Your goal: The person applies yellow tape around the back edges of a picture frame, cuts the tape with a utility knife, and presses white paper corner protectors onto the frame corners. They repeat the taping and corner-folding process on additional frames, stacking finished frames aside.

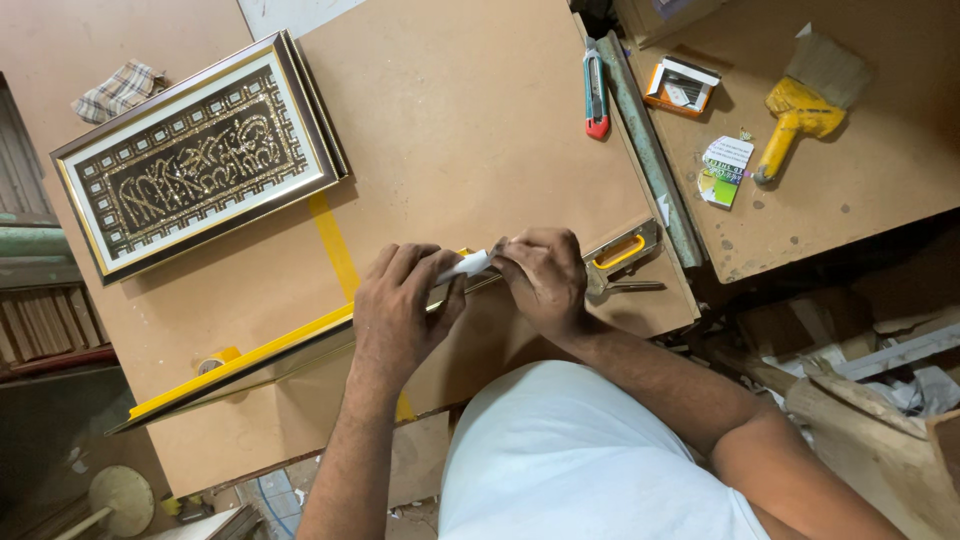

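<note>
My left hand (402, 310) and my right hand (540, 275) meet over a long frame moulding with a yellow face (240, 362) that lies slanted across the brown worktable (470, 120). Between the fingers of both hands is a small white strip or piece of paper (468, 265), pinched at the moulding's upper end. A staple gun with a yellow handle (622, 258) lies just right of my right hand.
A gold-framed ornamental picture (200, 155) lies at the left. A red and green utility knife (595, 88), a long metal ruler (650, 150), a small box (682, 84), a yellow brush (805, 105) and a folded cloth (120, 90) lie around. Wood scraps sit at the right.
</note>
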Available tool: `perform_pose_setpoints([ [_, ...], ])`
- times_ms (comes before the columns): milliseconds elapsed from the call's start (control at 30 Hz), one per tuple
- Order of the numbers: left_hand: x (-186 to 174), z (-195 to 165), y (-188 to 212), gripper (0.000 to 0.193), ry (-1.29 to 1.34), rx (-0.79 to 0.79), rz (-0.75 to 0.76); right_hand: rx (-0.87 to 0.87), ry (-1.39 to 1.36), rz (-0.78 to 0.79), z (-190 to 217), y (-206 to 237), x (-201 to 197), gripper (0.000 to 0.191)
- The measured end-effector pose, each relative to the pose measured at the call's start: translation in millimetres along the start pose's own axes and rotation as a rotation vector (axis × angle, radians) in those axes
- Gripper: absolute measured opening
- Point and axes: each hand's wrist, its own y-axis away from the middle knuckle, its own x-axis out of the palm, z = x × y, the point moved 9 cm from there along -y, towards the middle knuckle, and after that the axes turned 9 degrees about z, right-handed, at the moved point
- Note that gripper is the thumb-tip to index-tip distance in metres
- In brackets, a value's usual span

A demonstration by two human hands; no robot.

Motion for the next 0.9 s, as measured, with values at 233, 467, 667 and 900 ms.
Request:
perform_pose_setpoints([
  [233, 4.9, -14.3, 11.6, 0.031, 0.024, -0.007, 0.024, 0.009, -0.293, 0.236, 2.5, -18.4, 1.3, 0.030],
  [467, 1.0, -27.9, 57.8, 0.034, 0.017, -0.024, 0.000, -0.094, -0.348, 0.521, 20.0, -13.5, -3.6, 0.028],
  [667, -13.9, 60.0, 182.8, 0.050, -0.177, -0.441, 0.116, -0.246, -0.154, 0.600, 52.5, 14.3, -2.7, 0.032],
  [900, 99.7, 76.2, 275.8, 0.063, -0.303, -0.523, 0.180, -0.388, 0.174, 0.816, 28.1, 78.5, 40.1, 0.019],
])
